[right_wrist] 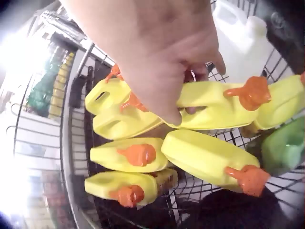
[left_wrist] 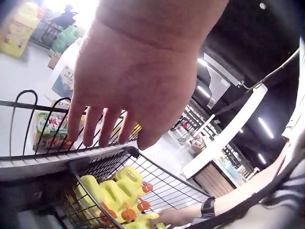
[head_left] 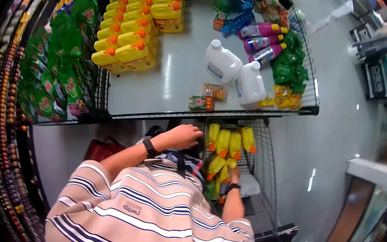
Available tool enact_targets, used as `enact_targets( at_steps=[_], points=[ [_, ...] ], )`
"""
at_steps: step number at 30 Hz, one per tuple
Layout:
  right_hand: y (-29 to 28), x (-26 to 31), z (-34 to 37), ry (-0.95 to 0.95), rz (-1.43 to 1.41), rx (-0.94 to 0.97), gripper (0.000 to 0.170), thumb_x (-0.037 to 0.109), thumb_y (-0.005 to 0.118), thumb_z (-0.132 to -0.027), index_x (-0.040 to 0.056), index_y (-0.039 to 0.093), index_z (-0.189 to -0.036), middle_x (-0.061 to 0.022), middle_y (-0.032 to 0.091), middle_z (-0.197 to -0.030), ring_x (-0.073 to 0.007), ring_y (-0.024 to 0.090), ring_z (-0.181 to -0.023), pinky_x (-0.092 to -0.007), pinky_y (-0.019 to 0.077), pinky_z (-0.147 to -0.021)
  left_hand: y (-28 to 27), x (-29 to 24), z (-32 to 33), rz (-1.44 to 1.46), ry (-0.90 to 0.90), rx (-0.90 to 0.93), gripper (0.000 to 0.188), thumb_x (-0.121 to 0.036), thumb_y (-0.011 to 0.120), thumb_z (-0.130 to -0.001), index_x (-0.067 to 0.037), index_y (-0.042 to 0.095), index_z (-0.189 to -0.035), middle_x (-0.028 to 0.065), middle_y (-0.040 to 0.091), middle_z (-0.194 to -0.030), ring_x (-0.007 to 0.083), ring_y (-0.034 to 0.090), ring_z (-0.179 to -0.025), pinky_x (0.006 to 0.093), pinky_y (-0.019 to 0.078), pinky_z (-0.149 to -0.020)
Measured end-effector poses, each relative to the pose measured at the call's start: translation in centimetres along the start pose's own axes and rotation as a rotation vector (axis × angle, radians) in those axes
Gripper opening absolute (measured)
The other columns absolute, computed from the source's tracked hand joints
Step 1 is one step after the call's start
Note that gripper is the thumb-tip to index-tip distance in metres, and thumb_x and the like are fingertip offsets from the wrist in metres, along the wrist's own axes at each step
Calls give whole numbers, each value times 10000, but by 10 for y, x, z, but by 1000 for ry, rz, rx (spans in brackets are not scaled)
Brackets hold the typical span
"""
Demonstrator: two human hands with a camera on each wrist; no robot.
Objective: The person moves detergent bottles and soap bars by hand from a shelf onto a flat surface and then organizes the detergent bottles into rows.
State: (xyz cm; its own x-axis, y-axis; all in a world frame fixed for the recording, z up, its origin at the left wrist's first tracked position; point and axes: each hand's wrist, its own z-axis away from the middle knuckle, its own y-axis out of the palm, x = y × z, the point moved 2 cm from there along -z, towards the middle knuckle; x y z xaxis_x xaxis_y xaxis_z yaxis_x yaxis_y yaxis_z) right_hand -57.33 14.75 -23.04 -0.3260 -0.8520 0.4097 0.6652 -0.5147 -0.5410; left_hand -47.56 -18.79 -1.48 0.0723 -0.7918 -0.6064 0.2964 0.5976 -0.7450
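Several yellow bottles with orange caps stand and lean in the wire cart (head_left: 271, 179). The right hand (right_wrist: 157, 62) grips one yellow bottle (right_wrist: 214, 102) by its handle, its thumb curled over the near side; other yellow bottles (right_wrist: 205, 157) lie around it. In the head view that right hand (head_left: 234, 174) is low in the cart, beside a white jug (head_left: 249, 185). Above the cart's edge, near the table's front rim, the left hand (head_left: 183, 137) hangs with relaxed fingers and holds nothing. The left wrist view shows this left hand (left_wrist: 136, 86) with fingers spread downward.
A wire-edged table (head_left: 149, 91) stands in front, with rows of yellow bottles (head_left: 131, 41), white jugs (head_left: 222, 61), purple bottles (head_left: 262, 30) and small boxes (head_left: 200, 103). Green bags (head_left: 59, 56) hang at the left. A red basket (head_left: 103, 150) sits below the table.
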Motion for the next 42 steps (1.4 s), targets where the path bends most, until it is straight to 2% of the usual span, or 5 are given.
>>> enact_targets(
  at_steps=[18, 26, 31, 39, 42],
  points=[
    [-98, 378, 256, -463, -265, -150, 270, 195, 675, -790, -35, 611, -917, -29, 611, -703, -59, 530, -589, -223, 430, -528, -111, 69, -40, 713, 523, -104, 870, -146, 756, -628, -87, 272, -1349, 172, 330, -1365, 316, 350, -1247, 375, 325, -1020],
    [17, 541, 163, -811, 451, 45, 348, 304, 690, -746, -3, 616, -891, -139, 626, -717, -242, 599, -638, -312, 465, -595, -106, 195, -17, 615, -136, -785, 731, -211, 695, -683, -20, 324, -1282, 230, 354, -1315, 403, 389, -1169, 410, 354, -983],
    [105, 576, 113, -1061, 1037, 127, 308, 275, 682, -683, 50, 614, -883, -183, 620, -789, -359, 587, -787, -420, 462, -748, -102, 226, 2, 535, -416, -818, 765, -230, 696, -679, 49, 307, -1276, 250, 357, -1302, 409, 355, -1189, 412, 313, -1013],
    [145, 592, 98, -1270, 784, 275, 317, 131, 685, -606, 63, 567, -892, -151, 591, -959, -329, 526, -983, -418, 394, -864, -118, 245, 33, 488, -502, -922, 608, -200, 703, -663, -5, 443, -1177, 193, 540, -1125, 347, 514, -1039, 394, 421, -889],
    [115, 569, 113, -1432, 495, -95, 647, 158, 725, -585, 103, 486, -1184, -151, 423, -1226, -389, 316, -1213, -473, 286, -990, -130, 234, 33, 495, -557, -759, 578, -249, 723, -645, -12, 474, -1110, 176, 605, -996, 344, 586, -895, 400, 473, -779]
  ],
)
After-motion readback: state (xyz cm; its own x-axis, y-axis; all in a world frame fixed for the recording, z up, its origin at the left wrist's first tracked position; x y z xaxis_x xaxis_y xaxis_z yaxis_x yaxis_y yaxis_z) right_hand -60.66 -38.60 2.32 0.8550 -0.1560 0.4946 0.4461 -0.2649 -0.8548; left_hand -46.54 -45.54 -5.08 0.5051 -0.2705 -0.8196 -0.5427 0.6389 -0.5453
